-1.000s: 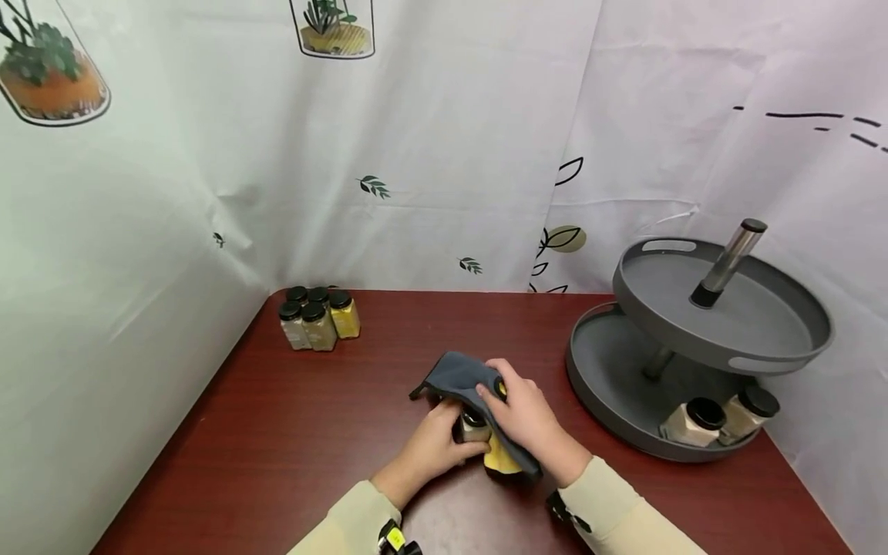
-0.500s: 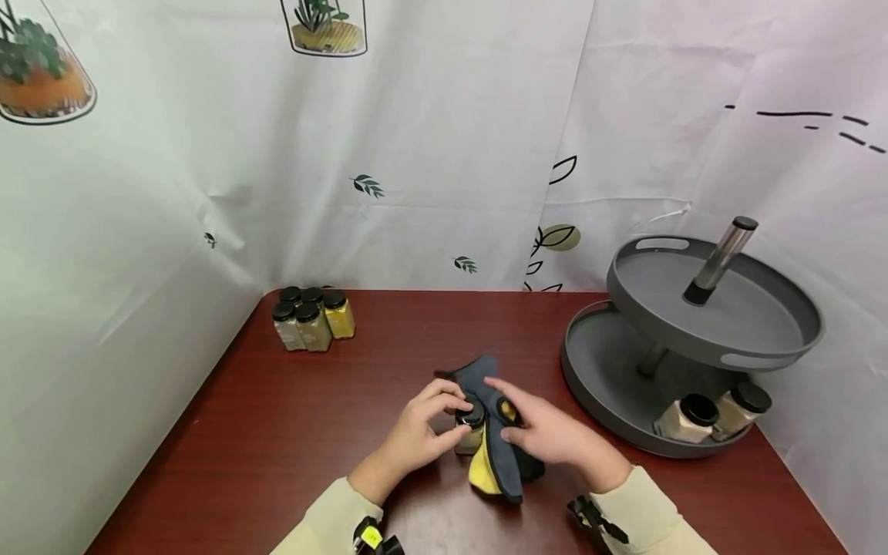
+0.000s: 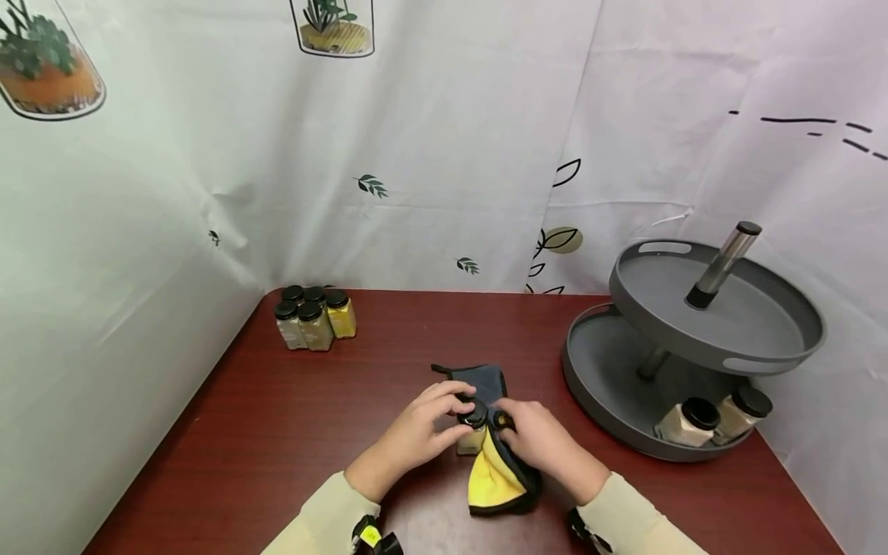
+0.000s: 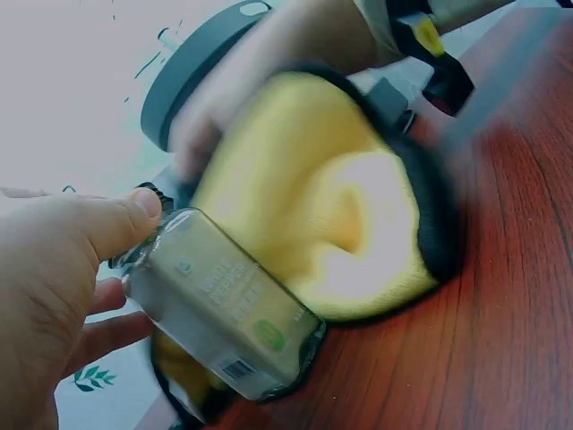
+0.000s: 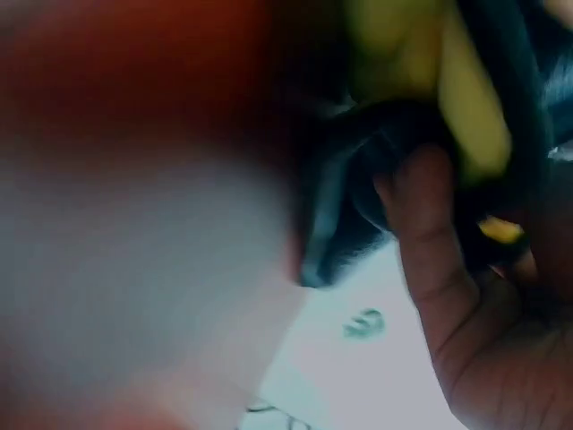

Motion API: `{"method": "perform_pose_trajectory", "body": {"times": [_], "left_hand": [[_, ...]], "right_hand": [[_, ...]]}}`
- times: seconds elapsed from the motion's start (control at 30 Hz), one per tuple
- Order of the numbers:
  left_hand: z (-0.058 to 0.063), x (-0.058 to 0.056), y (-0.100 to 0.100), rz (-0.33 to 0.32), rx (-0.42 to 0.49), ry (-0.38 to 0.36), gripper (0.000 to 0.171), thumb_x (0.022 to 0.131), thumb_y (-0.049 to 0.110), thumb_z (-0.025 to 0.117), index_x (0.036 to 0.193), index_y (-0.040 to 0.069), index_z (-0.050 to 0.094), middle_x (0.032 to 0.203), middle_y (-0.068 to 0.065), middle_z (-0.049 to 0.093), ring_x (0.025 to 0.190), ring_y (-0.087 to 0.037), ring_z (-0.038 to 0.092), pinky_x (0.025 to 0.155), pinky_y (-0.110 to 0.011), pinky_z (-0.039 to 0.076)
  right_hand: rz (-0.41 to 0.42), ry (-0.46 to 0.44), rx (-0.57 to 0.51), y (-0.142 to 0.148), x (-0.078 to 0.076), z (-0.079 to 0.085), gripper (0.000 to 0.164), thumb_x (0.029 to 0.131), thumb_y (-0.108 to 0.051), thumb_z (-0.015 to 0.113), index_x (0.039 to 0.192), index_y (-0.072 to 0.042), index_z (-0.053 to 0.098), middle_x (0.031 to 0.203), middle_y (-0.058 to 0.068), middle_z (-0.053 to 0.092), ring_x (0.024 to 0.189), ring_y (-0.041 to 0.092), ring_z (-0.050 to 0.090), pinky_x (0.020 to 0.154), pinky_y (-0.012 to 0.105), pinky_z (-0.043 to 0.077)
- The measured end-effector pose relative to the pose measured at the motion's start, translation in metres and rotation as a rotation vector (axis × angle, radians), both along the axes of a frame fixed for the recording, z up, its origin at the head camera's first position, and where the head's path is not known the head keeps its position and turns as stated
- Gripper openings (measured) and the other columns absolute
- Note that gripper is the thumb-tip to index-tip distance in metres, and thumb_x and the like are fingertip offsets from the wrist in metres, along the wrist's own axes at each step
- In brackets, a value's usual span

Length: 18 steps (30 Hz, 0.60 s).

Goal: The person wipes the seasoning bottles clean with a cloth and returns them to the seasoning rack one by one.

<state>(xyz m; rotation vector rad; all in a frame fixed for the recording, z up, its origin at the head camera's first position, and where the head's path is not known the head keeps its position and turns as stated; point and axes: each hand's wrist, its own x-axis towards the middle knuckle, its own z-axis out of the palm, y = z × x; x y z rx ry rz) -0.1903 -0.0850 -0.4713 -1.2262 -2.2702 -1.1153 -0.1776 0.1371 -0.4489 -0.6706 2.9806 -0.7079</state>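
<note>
A clear spice jar point(image 3: 472, 442) with pale powder and a black lid stands on the table, my left hand point(image 3: 415, 433) holding it by the lid between thumb and fingers. In the left wrist view the jar point(image 4: 228, 305) shows a printed label and a barcode. My right hand point(image 3: 544, 447) grips a two-sided cloth, grey outside and yellow inside with black edging; the yellow cloth point(image 3: 494, 479) hangs folded beside the jar's right side. Blurred in the right wrist view, the right thumb and fingers close round the bunched cloth point(image 5: 336, 206).
Several spice jars point(image 3: 315, 333) with black lids are grouped at the table's back left corner. On the right stands a grey two-tier round tray point(image 3: 597, 385), with two jars point(image 3: 683, 425) on its lower tier. White printed curtains point(image 3: 451, 139) enclose the table point(image 3: 229, 462).
The right hand loosened from the cloth, then took hold of it again and turned more of its yellow side outward. The left hand moved from the jar's side up to its lid.
</note>
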Motion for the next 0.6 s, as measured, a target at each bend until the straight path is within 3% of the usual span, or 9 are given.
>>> {"method": "perform_pose_trajectory", "body": {"times": [0.1, 0.2, 0.3, 0.4, 0.6], "left_hand": [[0.003, 0.002, 0.001, 0.027, -0.044, 0.014, 0.023, 0.079, 0.023, 0.073, 0.098, 0.016, 0.063, 0.12, 0.006, 0.054, 0.112, -0.009, 0.048, 0.099, -0.041, 0.036], [0.006, 0.003, 0.004, 0.036, -0.073, 0.076, 0.023, 0.077, 0.023, 0.074, 0.095, 0.014, 0.063, 0.116, 0.003, 0.055, 0.105, -0.011, 0.05, 0.091, -0.03, 0.042], [0.007, 0.005, 0.007, 0.051, -0.101, 0.153, 0.023, 0.076, 0.022, 0.075, 0.093, 0.013, 0.062, 0.117, -0.001, 0.054, 0.1, -0.013, 0.051, 0.081, -0.021, 0.044], [0.008, 0.007, 0.007, 0.087, -0.14, 0.194, 0.024, 0.077, 0.023, 0.074, 0.093, 0.012, 0.061, 0.119, -0.001, 0.053, 0.1, -0.013, 0.052, 0.079, -0.02, 0.045], [0.013, 0.007, 0.011, 0.158, -0.257, 0.216, 0.024, 0.081, 0.029, 0.07, 0.09, 0.014, 0.054, 0.109, 0.002, 0.051, 0.095, -0.011, 0.05, 0.076, -0.022, 0.044]], "right_hand": [[-0.008, 0.009, -0.003, 0.0, 0.001, -0.001, 0.028, 0.077, -0.013, 0.072, 0.104, -0.013, 0.065, 0.094, 0.002, 0.066, 0.084, 0.016, 0.062, 0.07, 0.034, 0.05], [-0.052, 0.039, -0.071, 0.001, 0.003, 0.002, 0.028, 0.075, -0.012, 0.073, 0.102, -0.015, 0.066, 0.093, 0.001, 0.066, 0.084, 0.016, 0.062, 0.071, 0.036, 0.05], [-0.023, 0.006, -0.042, 0.002, 0.006, 0.001, 0.027, 0.076, -0.013, 0.072, 0.102, -0.013, 0.066, 0.092, 0.002, 0.066, 0.083, 0.016, 0.062, 0.069, 0.035, 0.05], [0.014, -0.028, 0.001, 0.003, 0.007, 0.001, 0.025, 0.078, -0.017, 0.071, 0.101, -0.012, 0.065, 0.09, 0.001, 0.066, 0.079, 0.012, 0.061, 0.065, 0.031, 0.049], [-0.033, -0.04, -0.129, 0.004, 0.006, 0.011, 0.023, 0.076, -0.028, 0.074, 0.094, -0.018, 0.064, 0.08, -0.006, 0.061, 0.066, 0.006, 0.054, 0.054, 0.028, 0.043]]}}
